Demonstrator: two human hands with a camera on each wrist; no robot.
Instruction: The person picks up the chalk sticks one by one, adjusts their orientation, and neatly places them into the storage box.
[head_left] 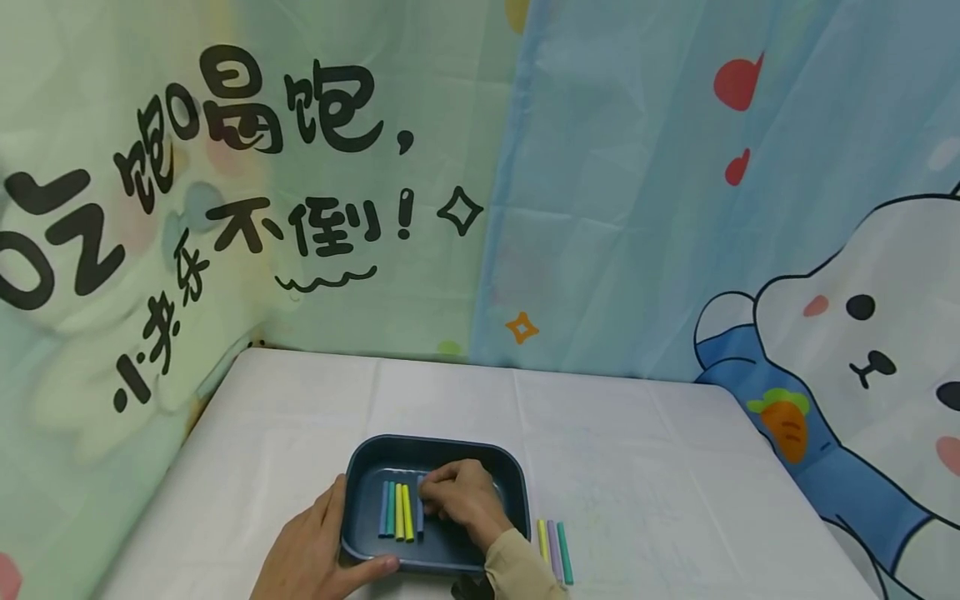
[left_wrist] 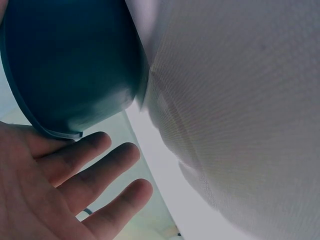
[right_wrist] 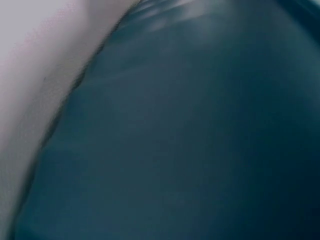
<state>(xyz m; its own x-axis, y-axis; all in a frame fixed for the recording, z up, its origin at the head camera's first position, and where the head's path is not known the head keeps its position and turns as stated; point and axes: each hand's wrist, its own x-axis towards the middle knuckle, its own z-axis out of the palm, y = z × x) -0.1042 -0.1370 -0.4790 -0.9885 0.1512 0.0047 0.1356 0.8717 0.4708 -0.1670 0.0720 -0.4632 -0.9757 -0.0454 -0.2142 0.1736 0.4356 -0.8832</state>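
A dark blue rectangular tray [head_left: 431,557] sits on the white-covered table. Inside it a blue stick, a teal stick and two yellow sticks [head_left: 403,512] lie side by side, slim and chalk-like. My right hand [head_left: 467,500] reaches over the tray and pinches a bluish-purple stick [head_left: 420,521] just right of that row. Against the tray's left side rests my left hand [head_left: 311,542], its thumb along the front edge. The left wrist view shows this hand's fingers [left_wrist: 100,185] spread and fairly straight beside the tray wall. Only tray surface [right_wrist: 165,125] appears in the right wrist view, blurred.
Right of the tray, a yellow, a purple and a teal stick [head_left: 555,550] lie on the white tablecloth [head_left: 660,483]. Something small and black [head_left: 472,588] shows at the tray's front edge by the right sleeve. A printed curtain [head_left: 615,208] hangs behind the table.
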